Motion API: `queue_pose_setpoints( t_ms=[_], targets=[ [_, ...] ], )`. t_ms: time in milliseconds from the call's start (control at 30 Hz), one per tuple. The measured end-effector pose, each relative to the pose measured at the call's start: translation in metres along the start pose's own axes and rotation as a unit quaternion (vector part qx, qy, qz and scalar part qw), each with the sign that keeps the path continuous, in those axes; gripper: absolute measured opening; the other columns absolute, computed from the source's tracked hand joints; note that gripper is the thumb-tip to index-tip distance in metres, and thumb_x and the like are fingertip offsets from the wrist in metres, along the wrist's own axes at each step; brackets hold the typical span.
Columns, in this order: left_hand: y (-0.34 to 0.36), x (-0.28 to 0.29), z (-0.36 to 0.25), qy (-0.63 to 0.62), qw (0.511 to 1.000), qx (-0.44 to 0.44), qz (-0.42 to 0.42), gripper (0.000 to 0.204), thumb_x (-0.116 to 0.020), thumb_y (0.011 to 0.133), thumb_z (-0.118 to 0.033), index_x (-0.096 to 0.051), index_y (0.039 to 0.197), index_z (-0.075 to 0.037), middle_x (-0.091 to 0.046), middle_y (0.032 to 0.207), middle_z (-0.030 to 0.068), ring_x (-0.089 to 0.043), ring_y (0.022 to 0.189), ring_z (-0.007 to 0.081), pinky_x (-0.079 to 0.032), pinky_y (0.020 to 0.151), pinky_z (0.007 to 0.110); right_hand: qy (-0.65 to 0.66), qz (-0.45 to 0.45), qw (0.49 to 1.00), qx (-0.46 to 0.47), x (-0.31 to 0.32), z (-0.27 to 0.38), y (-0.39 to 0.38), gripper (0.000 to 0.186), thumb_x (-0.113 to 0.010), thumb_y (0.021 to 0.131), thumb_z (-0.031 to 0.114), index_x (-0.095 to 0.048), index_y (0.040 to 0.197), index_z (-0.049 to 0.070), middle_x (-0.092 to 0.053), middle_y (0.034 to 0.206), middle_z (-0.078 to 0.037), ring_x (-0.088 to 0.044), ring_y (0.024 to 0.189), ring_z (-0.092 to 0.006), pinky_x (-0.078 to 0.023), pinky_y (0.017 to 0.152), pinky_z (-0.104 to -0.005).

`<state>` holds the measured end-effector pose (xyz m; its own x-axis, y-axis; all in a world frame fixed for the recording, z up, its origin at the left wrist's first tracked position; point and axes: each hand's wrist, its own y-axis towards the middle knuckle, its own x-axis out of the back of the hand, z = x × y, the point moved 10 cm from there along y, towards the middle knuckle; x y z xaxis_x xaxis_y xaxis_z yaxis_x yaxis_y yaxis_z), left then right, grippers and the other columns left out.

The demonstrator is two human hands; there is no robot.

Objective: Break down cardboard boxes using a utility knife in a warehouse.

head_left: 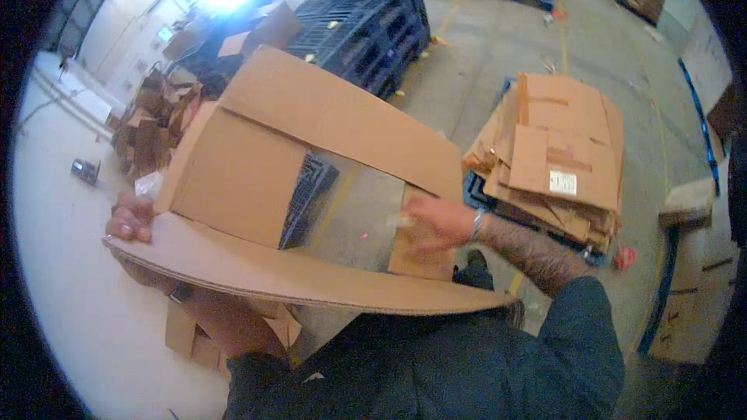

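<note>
A large brown cardboard box (pixel 381 289) is held up in front of me, its flaps folded around an opening through which the floor shows. My left hand (pixel 134 222) is closed on its near left corner, fingers curled over the edge. Over the short flap on the right side, my right hand (pixel 440 224) reaches in with fingers stretched out and apart, slightly blurred. Whether it touches the flap (pixel 424 258) I cannot tell. A band circles the right wrist.
To the right, flattened cardboard (pixel 568 136) is piled on a blue pallet. Stacked dark blue pallets (pixel 354 35) stand ahead, with loose cardboard scraps (pixel 152 128) heaped at the left. More boxes (pixel 692 288) stand at the far right. A white wall (pixel 66 264) runs along the left.
</note>
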<state>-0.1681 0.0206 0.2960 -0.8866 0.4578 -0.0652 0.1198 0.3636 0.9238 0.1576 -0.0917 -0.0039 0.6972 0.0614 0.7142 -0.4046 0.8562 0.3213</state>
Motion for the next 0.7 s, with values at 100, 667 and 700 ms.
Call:
queue_pose_setpoints(
  t_ms=[100, 667, 700],
  targets=[
    [-0.013, -0.025, 0.009, -0.064, 0.995, 0.039, 0.059, 0.013, -0.059, 0.092, -0.022, -0.053, 0.095, -0.01, -0.045, 0.071, -0.0002, -0.037, 0.076, 0.0138, -0.037, 0.079, 0.029, -0.029, 0.091, 0.995, 0.002, -0.064, 0.028, -0.005, 0.067, -0.077, 0.07, 0.053, -0.056, 0.117, 0.009, -0.059, 0.11, -0.019, -0.062, 0.099, -0.036, -0.052, 0.082, -0.0456],
    [-0.102, 0.009, 0.106, 0.088, 0.619, 0.628, 0.463, 0.064, -0.074, 0.082, -0.033, -0.05, 0.132, -0.001, -0.067, 0.093, 0.0091, -0.062, 0.088, 0.0191, -0.05, 0.081, 0.033, -0.102, 0.263, 0.934, -0.219, -0.133, 0.062, -0.105, 0.042, -0.079, 0.065, 0.036, -0.063, 0.089, 0.005, -0.064, 0.094, -0.012, -0.068, 0.082, -0.0334, -0.056, 0.067, -0.0454],
    [-0.096, -0.013, 0.121, 0.127, 0.604, 0.623, 0.48, 0.075, -0.078, 0.08, -0.031, -0.044, 0.14, -0.002, -0.067, 0.103, 0.0098, -0.063, 0.095, 0.0194, -0.05, 0.084, 0.033, -0.104, 0.293, 0.922, -0.231, -0.135, 0.057, -0.108, 0.042, -0.079, 0.065, 0.037, -0.064, 0.089, 0.005, -0.064, 0.095, -0.012, -0.068, 0.082, -0.0334, -0.056, 0.067, -0.0453]
  ],
)
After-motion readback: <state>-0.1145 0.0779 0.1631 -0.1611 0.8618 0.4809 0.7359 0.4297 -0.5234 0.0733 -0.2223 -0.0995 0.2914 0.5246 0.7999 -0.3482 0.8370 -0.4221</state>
